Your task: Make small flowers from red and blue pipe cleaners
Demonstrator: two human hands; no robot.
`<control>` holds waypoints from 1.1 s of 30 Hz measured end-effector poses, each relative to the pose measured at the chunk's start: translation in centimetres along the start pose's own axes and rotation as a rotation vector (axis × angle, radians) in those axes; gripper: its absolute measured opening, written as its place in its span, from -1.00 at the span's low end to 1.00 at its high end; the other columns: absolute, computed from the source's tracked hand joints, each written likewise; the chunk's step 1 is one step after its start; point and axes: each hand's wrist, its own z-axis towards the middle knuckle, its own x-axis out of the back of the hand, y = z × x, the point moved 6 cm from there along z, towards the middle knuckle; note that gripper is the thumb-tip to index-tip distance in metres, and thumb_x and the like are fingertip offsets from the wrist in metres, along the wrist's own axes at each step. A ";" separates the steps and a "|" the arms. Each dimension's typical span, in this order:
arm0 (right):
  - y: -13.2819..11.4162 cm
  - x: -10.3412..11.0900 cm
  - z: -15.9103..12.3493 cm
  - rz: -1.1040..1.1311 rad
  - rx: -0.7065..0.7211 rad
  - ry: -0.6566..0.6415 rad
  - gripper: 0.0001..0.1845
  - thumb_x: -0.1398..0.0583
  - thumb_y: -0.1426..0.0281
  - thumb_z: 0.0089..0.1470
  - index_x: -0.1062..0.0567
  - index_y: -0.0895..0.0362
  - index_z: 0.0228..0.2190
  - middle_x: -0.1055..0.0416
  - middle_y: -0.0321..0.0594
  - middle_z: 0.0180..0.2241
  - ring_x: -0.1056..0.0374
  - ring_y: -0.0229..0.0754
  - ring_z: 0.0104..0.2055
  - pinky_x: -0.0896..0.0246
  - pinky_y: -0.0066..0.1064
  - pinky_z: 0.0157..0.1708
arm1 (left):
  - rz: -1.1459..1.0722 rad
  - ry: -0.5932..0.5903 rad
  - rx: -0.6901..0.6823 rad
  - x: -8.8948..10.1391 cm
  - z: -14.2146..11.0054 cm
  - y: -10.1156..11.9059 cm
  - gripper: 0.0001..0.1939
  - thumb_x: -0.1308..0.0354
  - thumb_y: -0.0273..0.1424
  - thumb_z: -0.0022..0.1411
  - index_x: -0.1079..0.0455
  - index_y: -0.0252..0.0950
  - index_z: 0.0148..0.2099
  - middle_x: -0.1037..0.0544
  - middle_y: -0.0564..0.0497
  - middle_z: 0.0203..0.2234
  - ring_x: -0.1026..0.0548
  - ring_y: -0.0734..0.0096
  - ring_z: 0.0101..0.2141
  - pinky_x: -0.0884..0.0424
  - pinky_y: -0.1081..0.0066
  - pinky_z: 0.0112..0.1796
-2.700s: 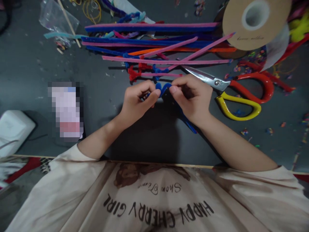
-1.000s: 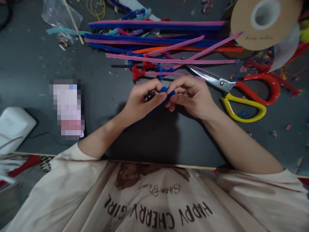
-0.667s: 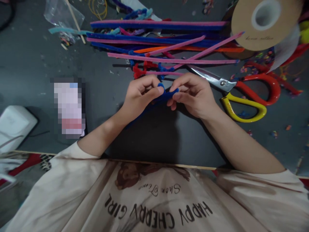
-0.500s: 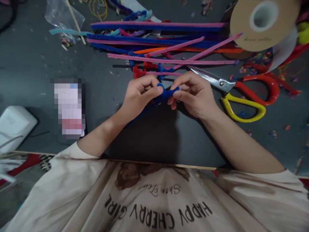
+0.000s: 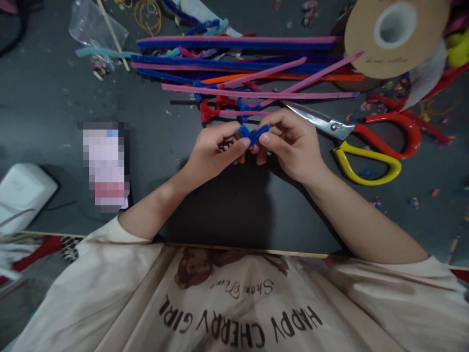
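Between my two hands is a blue pipe cleaner (image 5: 255, 136), bent so that its two short ends stick up in a V. My left hand (image 5: 220, 146) pinches its left side between thumb and fingers. On the other side, my right hand (image 5: 289, 142) grips the right end, thumb on top. Most of the pipe cleaner's lower part is hidden by my fingers. Just beyond the hands lie pink pipe cleaners (image 5: 256, 93) with red twisted pieces (image 5: 209, 111) and blue twisted pieces near them.
Large scissors (image 5: 381, 139) with a red and a yellow handle lie right of my right hand. A cardboard spool (image 5: 432, 29) stands at the upper right. A phone (image 5: 106, 166) with a blurred screen and a white box-like device (image 5: 25, 195) are at left.
The blue pipe cleaner's ends now stand up in a clearer V, and its long tail below my left hand is mostly out of sight. My fingers have shifted slightly along it.
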 end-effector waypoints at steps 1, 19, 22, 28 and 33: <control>-0.1 -0.1 0.0 -0.005 -0.009 -0.012 -0.75 -0.21 0.19 0.04 -0.35 0.10 -0.38 -0.38 -0.44 -0.56 -0.31 -0.47 -0.62 -0.23 -0.63 -0.65 | 0.027 0.001 -0.001 0.0 0.0 0.0 -0.66 -0.08 -0.18 0.20 -0.29 -0.33 -0.48 -0.40 0.13 -0.67 -0.35 0.70 -0.64 -0.26 0.63 -0.60; -0.5 -0.6 -0.2 -0.075 0.030 -0.042 -0.81 -0.19 0.30 0.08 -0.33 0.15 -0.44 -0.34 -0.43 -0.60 -0.26 -0.52 -0.66 -0.16 -0.67 -0.67 | 0.157 -0.051 0.020 -0.2 -0.2 -0.1 -0.73 -0.05 -0.30 0.21 -0.28 -0.32 -0.49 -0.37 0.14 -0.68 -0.29 0.69 -0.64 -0.20 0.59 -0.57; -0.5 -0.7 -0.3 -0.149 0.070 -0.081 -0.85 -0.16 0.34 0.10 -0.33 0.16 -0.43 -0.33 -0.43 -0.61 -0.22 -0.52 -0.68 -0.11 -0.68 -0.68 | 0.186 -0.123 -0.034 -0.2 -0.1 0.4 -0.74 -0.05 -0.36 0.22 -0.26 -0.33 -0.51 -0.32 0.16 -0.71 -0.22 0.72 -0.63 -0.16 0.61 -0.55; -1.9 -0.9 -0.8 -0.399 0.226 -0.075 -0.94 -0.09 0.43 0.14 -0.34 0.15 -0.38 -0.37 -0.40 -0.54 -0.26 -0.50 -0.61 -0.13 -0.63 -0.61 | -0.028 -0.228 0.199 -0.5 0.1 0.4 -0.77 -0.04 -0.40 0.20 -0.26 -0.35 -0.51 -0.29 0.17 -0.75 -0.22 0.74 -0.69 -0.11 0.62 -0.62; -3.3 -1.5 -2.1 -0.658 0.493 -0.032 -0.87 -0.06 0.48 0.13 -0.39 0.11 -0.29 -0.48 -0.31 -0.38 -0.41 -0.39 -0.39 -0.31 -0.55 -0.39 | -0.327 -0.303 0.438 -0.9 -0.3 0.0 -0.81 -0.06 -0.45 0.15 -0.31 -0.35 -0.52 -0.26 0.17 -0.80 -0.23 0.71 -0.76 -0.12 0.61 -0.69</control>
